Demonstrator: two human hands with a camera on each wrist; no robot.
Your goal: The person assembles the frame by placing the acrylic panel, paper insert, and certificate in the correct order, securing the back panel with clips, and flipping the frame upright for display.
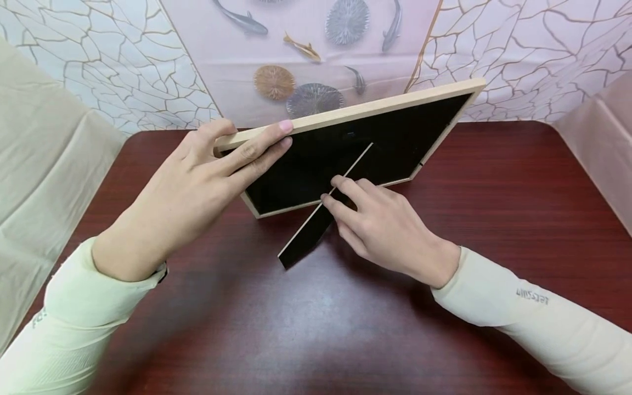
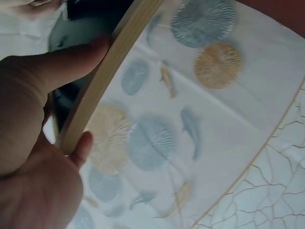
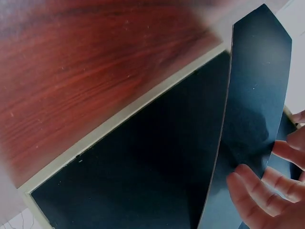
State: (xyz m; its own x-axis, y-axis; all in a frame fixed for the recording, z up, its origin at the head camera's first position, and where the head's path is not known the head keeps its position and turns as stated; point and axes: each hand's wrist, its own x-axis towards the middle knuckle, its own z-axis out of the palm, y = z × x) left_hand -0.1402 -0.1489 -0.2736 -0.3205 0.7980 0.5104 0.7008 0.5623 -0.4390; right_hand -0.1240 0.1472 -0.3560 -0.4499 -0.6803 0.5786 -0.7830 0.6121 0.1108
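Observation:
A picture frame with a pale wooden border leans back-side toward me, its lower edge at the table. From its black backing panel a black easel leg stands out toward me, spread away from the panel. My left hand grips the frame's upper left corner, fingers over the top edge; in the left wrist view, thumb and fingers straddle the wooden border. My right hand holds the easel leg partway along, and the right wrist view shows fingers on both sides of the leg.
The dark red wooden table lies under everything. Behind it hangs a backdrop with fish and round leaf patterns, flanked by crackle-patterned cloth. Pale cloth borders the left side.

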